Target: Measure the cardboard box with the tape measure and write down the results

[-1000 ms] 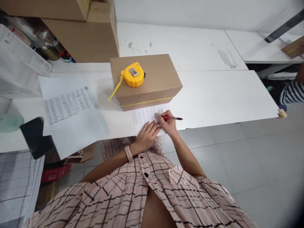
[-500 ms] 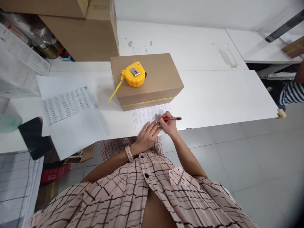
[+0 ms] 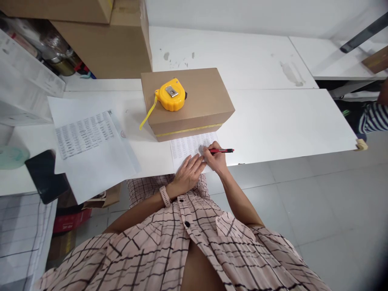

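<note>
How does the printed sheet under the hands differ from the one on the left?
The near sheet is pinned by the left hand, the right hand holds a red pen to it; the left sheet lies untouched. The near sheet abuts the cardboard box; the left sheet overhangs the table edge. Both carry printed rows.

Printed sheet (image 3: 185, 148) — top under cardboard box (image 3: 203, 95), print too small to read, striped sleeve (image 3: 374, 117) cropped

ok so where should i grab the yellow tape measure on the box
Probably from above, pinching the tape measure across its rounded yellow case: it lies flat on the box, metal clip up, sides exposed. Skip the strap dangling off the left edge. The left hand, flat on the sheet, is free; the right hand holds the pen.
</note>
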A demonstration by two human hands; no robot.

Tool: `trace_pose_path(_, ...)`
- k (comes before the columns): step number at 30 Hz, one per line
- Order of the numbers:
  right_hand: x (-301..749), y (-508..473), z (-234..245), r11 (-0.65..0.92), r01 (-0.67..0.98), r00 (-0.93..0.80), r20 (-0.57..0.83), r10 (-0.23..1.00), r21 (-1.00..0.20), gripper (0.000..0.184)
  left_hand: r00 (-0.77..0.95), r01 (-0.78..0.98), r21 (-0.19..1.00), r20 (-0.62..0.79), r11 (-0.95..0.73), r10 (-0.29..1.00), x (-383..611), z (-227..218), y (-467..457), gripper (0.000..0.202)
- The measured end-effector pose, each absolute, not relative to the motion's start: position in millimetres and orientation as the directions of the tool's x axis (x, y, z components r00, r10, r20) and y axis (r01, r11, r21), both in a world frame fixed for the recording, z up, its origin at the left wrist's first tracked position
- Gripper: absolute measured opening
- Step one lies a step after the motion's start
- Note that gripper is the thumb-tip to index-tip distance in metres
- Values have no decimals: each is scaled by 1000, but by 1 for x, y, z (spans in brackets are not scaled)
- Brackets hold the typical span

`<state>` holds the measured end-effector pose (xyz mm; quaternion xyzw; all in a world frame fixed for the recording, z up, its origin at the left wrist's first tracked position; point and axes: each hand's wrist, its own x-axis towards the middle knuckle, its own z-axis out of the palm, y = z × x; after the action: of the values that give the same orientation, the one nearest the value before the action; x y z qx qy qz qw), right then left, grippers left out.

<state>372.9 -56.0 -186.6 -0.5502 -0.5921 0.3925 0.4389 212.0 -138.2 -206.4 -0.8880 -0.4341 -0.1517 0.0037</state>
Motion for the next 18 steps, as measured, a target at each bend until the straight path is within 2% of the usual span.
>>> trace_pose_path(12,373,-56,-186,88,310,-29,83,996,-947,31,579,767,161,243,-621,778,212,-204,-138,54)
trace_pose_path(18,373,-56,-183,62,311,15,71,997,-948,30,580,772,144,240,-619,779,212,-204,-139,54)
